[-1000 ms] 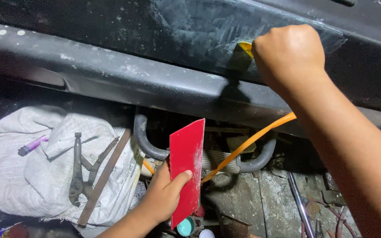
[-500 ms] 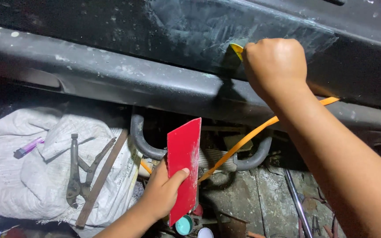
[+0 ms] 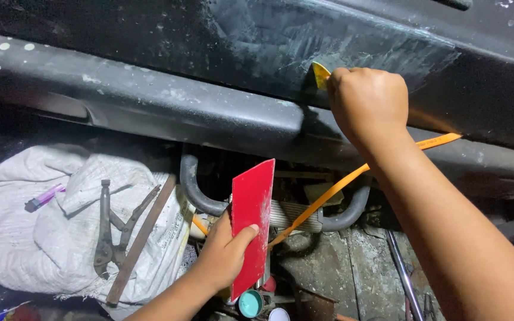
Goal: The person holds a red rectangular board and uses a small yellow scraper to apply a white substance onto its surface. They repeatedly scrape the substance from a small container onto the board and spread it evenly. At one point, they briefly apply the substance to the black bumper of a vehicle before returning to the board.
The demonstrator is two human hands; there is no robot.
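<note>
My right hand (image 3: 369, 104) is closed around a small yellow scraper (image 3: 320, 74), pressing its edge against a dark, scuffed body panel (image 3: 257, 41) smeared with pale filler. Only the scraper's tip shows past my fingers. Lower down, my left hand (image 3: 224, 255) grips a flat red plastic card (image 3: 252, 223) upright, thumb across its face. The two hands are well apart, the red card below and left of the scraper.
A white sack (image 3: 37, 238) lies at the left with pliers (image 3: 111, 229), a wooden stick (image 3: 141, 241) and a purple lighter (image 3: 44, 197) on it. An orange strap (image 3: 352, 181) runs diagonally under the panel past grey curved pipes (image 3: 194, 184). Small paint tins (image 3: 250, 303) sit below.
My right hand has slid the yellow scraper leftward along the panel. My left hand with the red card has stayed almost still.
</note>
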